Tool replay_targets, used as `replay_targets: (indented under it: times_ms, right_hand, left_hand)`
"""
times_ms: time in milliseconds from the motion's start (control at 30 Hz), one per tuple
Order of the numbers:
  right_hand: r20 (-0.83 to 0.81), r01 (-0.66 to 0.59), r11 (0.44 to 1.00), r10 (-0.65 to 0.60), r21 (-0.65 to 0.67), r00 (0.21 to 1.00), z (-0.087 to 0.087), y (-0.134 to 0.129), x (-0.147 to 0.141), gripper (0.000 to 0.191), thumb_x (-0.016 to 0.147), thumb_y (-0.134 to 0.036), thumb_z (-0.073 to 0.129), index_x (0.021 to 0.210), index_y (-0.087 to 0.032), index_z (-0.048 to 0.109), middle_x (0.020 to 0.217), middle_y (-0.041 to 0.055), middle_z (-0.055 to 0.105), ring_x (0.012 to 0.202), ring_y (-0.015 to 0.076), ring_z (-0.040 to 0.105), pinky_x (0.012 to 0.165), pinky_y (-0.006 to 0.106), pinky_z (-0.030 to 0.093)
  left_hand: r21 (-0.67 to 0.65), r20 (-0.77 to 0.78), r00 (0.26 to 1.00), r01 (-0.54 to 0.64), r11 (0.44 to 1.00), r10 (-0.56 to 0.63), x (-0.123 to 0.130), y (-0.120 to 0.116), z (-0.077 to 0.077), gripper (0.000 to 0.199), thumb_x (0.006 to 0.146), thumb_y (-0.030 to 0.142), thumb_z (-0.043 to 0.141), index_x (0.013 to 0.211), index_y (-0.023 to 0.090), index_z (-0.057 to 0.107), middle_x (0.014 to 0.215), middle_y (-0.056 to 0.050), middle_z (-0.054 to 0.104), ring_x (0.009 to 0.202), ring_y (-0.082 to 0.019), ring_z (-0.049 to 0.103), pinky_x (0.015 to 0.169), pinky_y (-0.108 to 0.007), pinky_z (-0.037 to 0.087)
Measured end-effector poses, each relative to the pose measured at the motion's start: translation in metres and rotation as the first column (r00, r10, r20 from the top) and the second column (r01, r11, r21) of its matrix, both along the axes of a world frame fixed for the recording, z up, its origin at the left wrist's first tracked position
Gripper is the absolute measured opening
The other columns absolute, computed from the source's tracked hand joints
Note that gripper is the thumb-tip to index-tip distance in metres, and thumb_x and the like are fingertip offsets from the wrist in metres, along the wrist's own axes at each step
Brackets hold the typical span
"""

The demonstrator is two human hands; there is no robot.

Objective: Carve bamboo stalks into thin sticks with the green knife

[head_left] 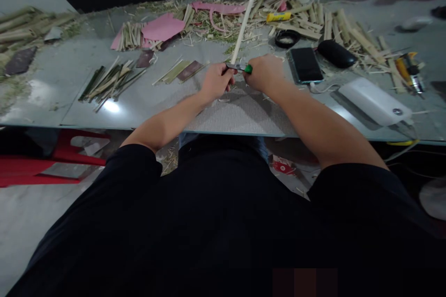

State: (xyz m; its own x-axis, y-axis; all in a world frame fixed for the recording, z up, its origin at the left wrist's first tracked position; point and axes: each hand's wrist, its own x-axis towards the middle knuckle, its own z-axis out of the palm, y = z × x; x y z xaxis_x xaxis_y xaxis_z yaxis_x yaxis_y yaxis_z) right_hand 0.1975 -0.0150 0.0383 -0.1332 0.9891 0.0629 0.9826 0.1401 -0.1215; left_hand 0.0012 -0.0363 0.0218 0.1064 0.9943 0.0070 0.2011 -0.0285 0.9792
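Observation:
A pale bamboo strip point(243, 28) points away from me over the table, with a bit of pink at its far end. My left hand point(214, 84) is closed round its near end. My right hand point(267, 73) grips a knife point(239, 67) by its green handle. The blade lies across the strip, close to my left thumb. Left of my hands lie small flat pieces, among them a brown sandpaper-like piece point(190, 70), beside a bundle of thin green and tan bamboo sticks point(108, 81).
Bamboo offcuts point(343, 28), shavings and pink paper point(163, 27) cover the back of the glass-topped table point(258, 123). To the right are a phone point(306, 66), black mouse point(336, 54), tape roll point(287, 38), yellow glue stick point(278, 17) and white power bank point(374, 101).

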Motion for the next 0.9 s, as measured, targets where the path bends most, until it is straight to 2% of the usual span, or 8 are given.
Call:
replay_targets:
  times_ms: [100,167,300,467,633,767,833,900]
  right_hand:
    - [-0.102,0.031,0.999,-0.032,-0.013,0.994,-0.003,0.002,0.000,0.033,0.125,-0.042,0.081,0.143,-0.020,0.099,0.145,0.0276,0.090,0.153,0.0618,0.078,0.131,0.069,0.061]
    - [-0.163,0.029,1.000,-0.030,-0.010,0.986,-0.004,0.002,0.000,0.035,0.126,-0.045,0.081,0.145,-0.021,0.100,0.146,0.0278,0.090,0.156,0.0633,0.076,0.134,0.071,0.059]
    - [-0.088,0.017,0.999,-0.015,0.032,0.996,-0.002,0.004,-0.002,0.037,0.130,-0.046,0.081,0.147,-0.019,0.099,0.146,0.0262,0.091,0.152,0.0596,0.079,0.128,0.065,0.063]
    - [-0.064,0.023,0.999,-0.020,0.047,0.998,0.002,0.005,-0.002,0.034,0.131,-0.034,0.076,0.149,-0.014,0.096,0.151,0.0263,0.091,0.147,0.0506,0.080,0.126,0.056,0.062]
    - [-0.061,0.008,0.999,-0.005,0.052,0.998,0.007,0.002,-0.005,0.018,0.127,-0.024,0.083,0.136,-0.014,0.095,0.145,0.0272,0.091,0.143,0.0487,0.081,0.123,0.054,0.061]
    - [-0.057,0.000,0.997,0.004,0.071,0.998,0.007,0.007,-0.009,0.009,0.124,-0.018,0.086,0.128,-0.015,0.092,0.141,0.0259,0.091,0.140,0.0461,0.082,0.118,0.050,0.061]
    - [-0.097,0.051,0.995,-0.043,0.083,0.994,0.006,0.016,-0.003,0.006,0.125,-0.018,0.087,0.121,-0.014,0.088,0.137,0.0261,0.090,0.138,0.0434,0.080,0.116,0.049,0.059]
    - [-0.176,0.165,0.981,-0.146,0.103,0.974,0.005,0.030,0.014,0.021,0.130,-0.017,0.085,0.110,-0.015,0.081,0.131,0.0270,0.087,0.136,0.0408,0.076,0.116,0.051,0.054]
  left_hand:
    - [-0.013,0.030,0.999,-0.018,1.000,0.019,0.001,-0.002,-0.001,0.046,0.129,0.012,0.068,0.085,0.024,0.068,0.072,0.004,0.061,0.060,-0.010,0.051,0.063,-0.027,0.040]
    - [-0.030,0.055,0.998,-0.038,0.999,0.040,0.002,-0.004,0.000,0.044,0.130,0.014,0.069,0.087,0.024,0.067,0.072,0.003,0.059,0.063,-0.009,0.050,0.064,-0.026,0.039]
    - [-0.039,0.101,0.994,-0.046,0.998,0.050,0.003,-0.009,0.006,0.046,0.132,0.017,0.066,0.087,0.024,0.070,0.075,0.001,0.060,0.060,-0.009,0.048,0.059,-0.026,0.039]
    - [-0.059,0.090,0.994,-0.060,0.996,0.065,0.004,-0.009,0.009,0.042,0.133,0.017,0.065,0.091,0.024,0.068,0.073,0.004,0.056,0.061,-0.009,0.047,0.059,-0.024,0.039]
    - [-0.093,0.118,0.989,-0.074,0.993,0.085,0.007,-0.005,0.010,0.050,0.134,0.016,0.063,0.084,0.024,0.064,0.071,0.003,0.052,0.060,-0.010,0.043,0.058,-0.028,0.034]
    - [-0.128,0.164,0.983,-0.061,0.990,0.082,0.006,-0.006,0.013,0.050,0.135,0.013,0.058,0.086,0.022,0.063,0.071,0.005,0.050,0.059,-0.009,0.035,0.058,-0.028,0.031]
    - [-0.130,0.174,0.982,-0.048,0.990,0.070,0.006,-0.013,0.014,0.052,0.135,0.010,0.055,0.086,0.021,0.064,0.069,0.006,0.048,0.058,-0.008,0.033,0.058,-0.027,0.031]
    - [-0.131,0.171,0.984,-0.018,0.991,0.040,0.007,-0.021,0.014,0.053,0.134,0.009,0.058,0.082,0.020,0.066,0.066,0.006,0.050,0.057,-0.008,0.034,0.056,-0.027,0.032]
